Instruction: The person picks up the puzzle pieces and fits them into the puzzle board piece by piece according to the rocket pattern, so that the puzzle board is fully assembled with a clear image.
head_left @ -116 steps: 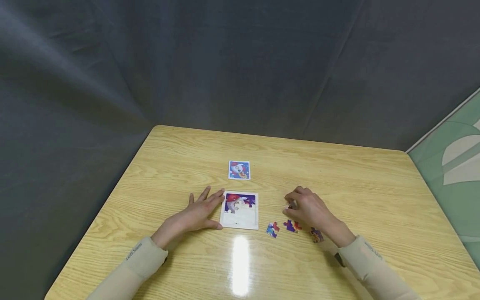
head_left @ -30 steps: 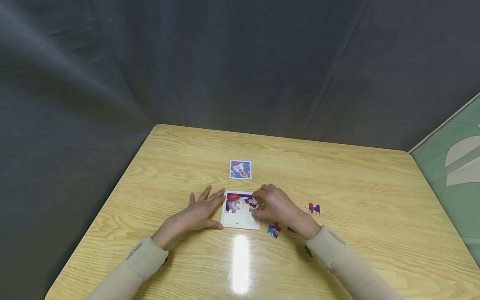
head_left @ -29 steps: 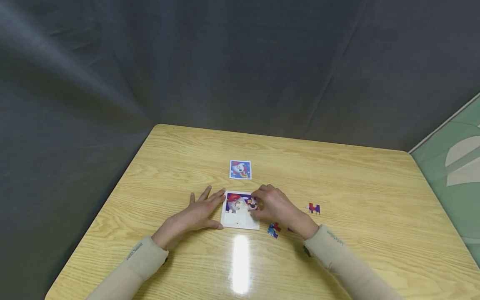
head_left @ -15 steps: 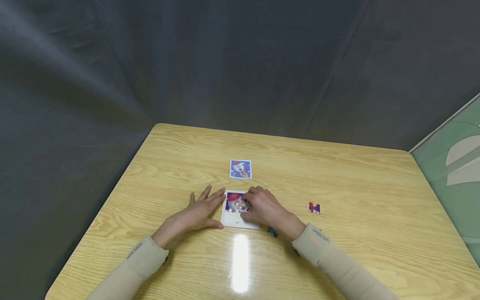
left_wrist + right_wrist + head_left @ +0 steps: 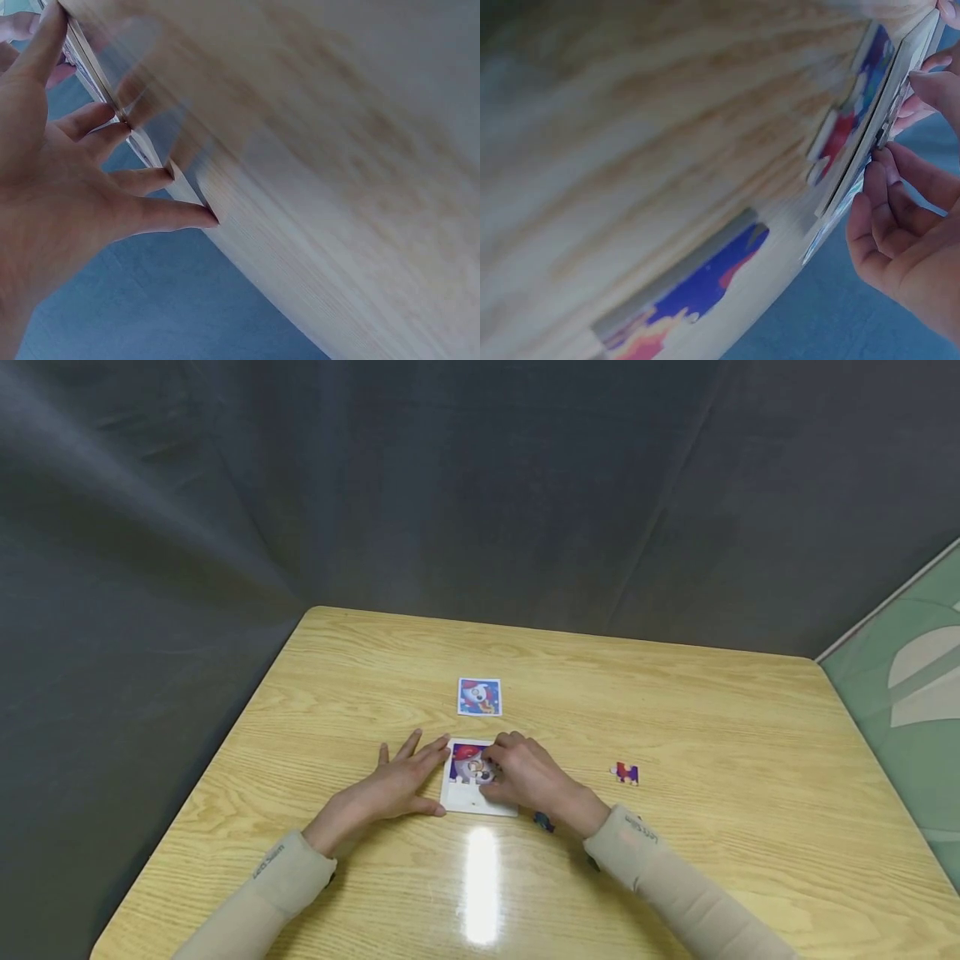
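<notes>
A white-framed jigsaw tray [image 5: 459,802] lies on the table, its far part filled with pieces of a dog in a red hat. My left hand [image 5: 393,787] spreads its fingers along the tray's left edge. In the left wrist view those fingertips [image 5: 214,220] are straight and meet the surface. My right hand [image 5: 532,777] is over the tray's right half. Its thumb and fingers pinch a puzzle piece [image 5: 487,774] showing the dog's dark nose, low among the placed pieces. The hand hides part of that piece; whether it is fully seated I cannot tell.
A small picture card [image 5: 479,697] of the dog lies beyond the tray. Loose puzzle pieces lie to the right: a red and purple piece [image 5: 626,773], a blue and red piece [image 5: 859,101], and a purple and orange piece [image 5: 694,289]. Dark cloth [image 5: 480,510] hangs behind the table.
My right hand has carried the puzzle piece left from the loose pieces to the tray, then further in beside the placed pieces. In the last half second it barely moves. My left hand stays put.
</notes>
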Demonstrator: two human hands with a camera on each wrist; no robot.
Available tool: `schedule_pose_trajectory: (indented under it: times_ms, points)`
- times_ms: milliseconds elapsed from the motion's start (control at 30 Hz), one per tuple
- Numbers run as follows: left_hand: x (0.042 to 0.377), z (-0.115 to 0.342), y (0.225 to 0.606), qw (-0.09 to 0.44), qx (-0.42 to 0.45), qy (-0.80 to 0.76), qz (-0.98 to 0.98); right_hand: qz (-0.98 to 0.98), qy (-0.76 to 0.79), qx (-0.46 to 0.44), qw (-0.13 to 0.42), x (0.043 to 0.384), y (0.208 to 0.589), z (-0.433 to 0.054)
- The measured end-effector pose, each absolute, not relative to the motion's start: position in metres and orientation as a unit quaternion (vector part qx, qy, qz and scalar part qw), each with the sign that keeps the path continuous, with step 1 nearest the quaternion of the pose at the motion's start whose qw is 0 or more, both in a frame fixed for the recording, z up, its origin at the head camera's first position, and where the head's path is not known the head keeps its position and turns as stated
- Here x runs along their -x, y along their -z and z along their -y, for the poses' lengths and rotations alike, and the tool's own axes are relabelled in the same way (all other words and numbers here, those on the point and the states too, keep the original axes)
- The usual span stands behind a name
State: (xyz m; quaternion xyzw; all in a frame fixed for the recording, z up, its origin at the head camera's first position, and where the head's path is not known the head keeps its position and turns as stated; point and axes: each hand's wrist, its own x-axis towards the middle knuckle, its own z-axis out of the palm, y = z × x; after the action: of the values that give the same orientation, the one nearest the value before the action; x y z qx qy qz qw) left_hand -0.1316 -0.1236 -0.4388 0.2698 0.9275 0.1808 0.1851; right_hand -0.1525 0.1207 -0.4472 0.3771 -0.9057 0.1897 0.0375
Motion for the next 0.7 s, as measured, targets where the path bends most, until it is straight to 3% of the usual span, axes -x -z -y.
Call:
schedule_pose_trajectory:
  times_ms: [700]
  points:
    - [0.1317,0.1237,0.4395,0.182,-0.271,-0.177,-0.928,0.911,-0.164,-0.371,0.074,0.15,0.4477,-0.1132]
